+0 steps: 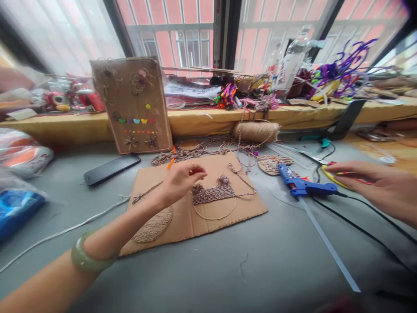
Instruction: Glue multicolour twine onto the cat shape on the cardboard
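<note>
My left hand (181, 180), with a green bangle (85, 257) on the wrist, hovers over a flat cardboard sheet (202, 217). Its fingertips are pinched together just above a woven twine patch (213, 193); nothing shows clearly between them. A twine loop and a coiled twine oval (153, 228) are stuck on the same sheet. My right hand (374, 184) reaches in from the right, fingers stretched flat, over a yellow and red item (335, 178) lying beside a blue glue gun (304, 186). It grips nothing.
A decorated cardboard panel (133, 106) leans on the yellow ledge (195, 119). A twine spool (257, 130), a black phone (112, 168), a black cable (358, 228), a white strip (329, 245) and a white cord (65, 230) lie on the grey table. Pipe cleaners and clutter fill the sill.
</note>
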Available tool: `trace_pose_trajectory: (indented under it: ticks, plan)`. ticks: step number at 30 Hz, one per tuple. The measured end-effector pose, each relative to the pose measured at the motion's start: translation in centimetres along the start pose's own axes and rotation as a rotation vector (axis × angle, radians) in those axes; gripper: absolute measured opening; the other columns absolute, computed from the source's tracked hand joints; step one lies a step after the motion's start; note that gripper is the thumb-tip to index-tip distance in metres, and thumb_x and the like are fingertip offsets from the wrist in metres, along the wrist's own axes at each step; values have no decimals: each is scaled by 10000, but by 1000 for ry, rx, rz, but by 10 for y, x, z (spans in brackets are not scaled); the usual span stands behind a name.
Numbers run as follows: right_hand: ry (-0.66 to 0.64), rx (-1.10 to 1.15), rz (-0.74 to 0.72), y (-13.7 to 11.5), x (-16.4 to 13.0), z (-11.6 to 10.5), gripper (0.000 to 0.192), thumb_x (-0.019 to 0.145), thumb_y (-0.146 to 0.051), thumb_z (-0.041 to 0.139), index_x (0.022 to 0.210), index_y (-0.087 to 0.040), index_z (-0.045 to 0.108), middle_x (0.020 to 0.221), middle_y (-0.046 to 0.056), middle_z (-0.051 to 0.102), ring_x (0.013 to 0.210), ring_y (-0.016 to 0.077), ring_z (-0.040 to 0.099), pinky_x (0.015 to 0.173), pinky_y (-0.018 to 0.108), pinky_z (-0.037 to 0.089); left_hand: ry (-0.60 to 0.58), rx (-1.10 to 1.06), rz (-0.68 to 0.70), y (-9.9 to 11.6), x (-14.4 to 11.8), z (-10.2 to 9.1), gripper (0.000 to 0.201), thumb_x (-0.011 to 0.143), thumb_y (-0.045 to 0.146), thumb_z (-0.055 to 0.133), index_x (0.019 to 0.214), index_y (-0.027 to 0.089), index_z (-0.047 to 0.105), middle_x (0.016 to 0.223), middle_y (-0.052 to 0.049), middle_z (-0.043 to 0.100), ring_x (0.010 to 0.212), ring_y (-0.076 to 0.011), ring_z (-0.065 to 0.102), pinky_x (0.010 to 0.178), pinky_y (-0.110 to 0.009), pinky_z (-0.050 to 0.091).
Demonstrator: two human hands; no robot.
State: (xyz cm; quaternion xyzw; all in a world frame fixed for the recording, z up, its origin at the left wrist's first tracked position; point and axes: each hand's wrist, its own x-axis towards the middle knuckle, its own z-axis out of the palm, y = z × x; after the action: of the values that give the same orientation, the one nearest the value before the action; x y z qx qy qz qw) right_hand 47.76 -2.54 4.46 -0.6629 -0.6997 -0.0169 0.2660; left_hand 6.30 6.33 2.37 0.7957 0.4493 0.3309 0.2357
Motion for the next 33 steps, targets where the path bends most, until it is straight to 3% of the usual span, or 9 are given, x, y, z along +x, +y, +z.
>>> trace_pose_trajectory:
  ticks: [2, 5, 9, 15, 19, 24, 28, 31, 33]
  plan:
    - [-33, -38, -3, 4, 2, -3, 246, 850, -399, 537, 1003, -249, 658, 1070, 85, 679, 1000, 219, 608, 849, 369, 467, -15, -15, -5, 1, 1, -2, 113, 811, 249, 550, 789, 164, 620, 669, 8, 644, 632, -126, 596, 612, -239, 453]
    - [-60, -119, 21, 16, 12, -10, 238, 895, -353, 507, 1028, -195, 625, 1040, 77, 662, 911, 176, 614, 807, 370, 496, 16, -13, 11, 4, 4, -3, 146, 869, 290, 462, 788, 181, 517, 574, 46, 510, 537, -109, 498, 540, -223, 410]
    - [-136, -184, 15, 28, 21, -18, 237, 912, -363, 491, 1009, -181, 606, 997, 42, 633, 841, 143, 606, 763, 352, 514, 17, -11, 54, 7, 5, 1, 253, 924, 372, 358, 749, 203, 428, 602, 38, 449, 553, -117, 457, 523, -223, 389]
    - [-342, -165, -206, -3, 5, 14, 356, 850, -354, 587, 1154, -173, 547, 1119, 67, 592, 990, 206, 578, 833, 430, 490, -86, 59, 87, 18, 1, 6, 385, 898, 437, 382, 602, 191, 404, 540, 42, 383, 496, -99, 375, 472, -211, 316]
    - [-296, -211, -191, -16, 1, 41, 346, 864, -368, 559, 1147, -171, 536, 1098, 71, 571, 866, 171, 583, 723, 368, 509, -143, 67, 96, 23, 0, 5, 384, 878, 456, 459, 623, 174, 508, 517, 38, 492, 479, -89, 439, 470, -193, 353]
    - [-213, -190, -183, -5, 3, 53, 286, 862, -373, 562, 1049, -156, 563, 1066, 61, 577, 862, 163, 579, 729, 360, 507, -90, 171, 342, 19, -1, 6, 236, 897, 333, 501, 790, 163, 625, 694, -12, 672, 594, -115, 604, 542, -213, 492]
    - [-179, -139, -223, -1, 3, 52, 286, 861, -375, 562, 1050, -160, 561, 1067, 60, 575, 882, 169, 574, 754, 373, 502, -142, 234, 497, 33, 16, 28, 220, 910, 188, 445, 957, 165, 659, 994, -68, 702, 934, -179, 635, 818, -333, 525]
    - [-199, -112, -258, -5, 3, 49, 264, 856, -376, 568, 1006, -158, 573, 1037, 52, 580, 880, 167, 572, 759, 373, 498, -262, 311, 613, 54, 42, 63, 417, 857, 22, 382, 1200, 171, 568, 1282, -74, 580, 1201, -205, 503, 987, -388, 436]
    - [-227, -101, -272, -8, 3, 47, 253, 855, -379, 569, 979, -158, 579, 1018, 48, 584, 870, 162, 572, 755, 368, 498, -344, 351, 659, 65, 60, 89, 453, 819, -7, 417, 1239, 121, 532, 1346, -115, 518, 1258, -214, 454, 1018, -364, 406]
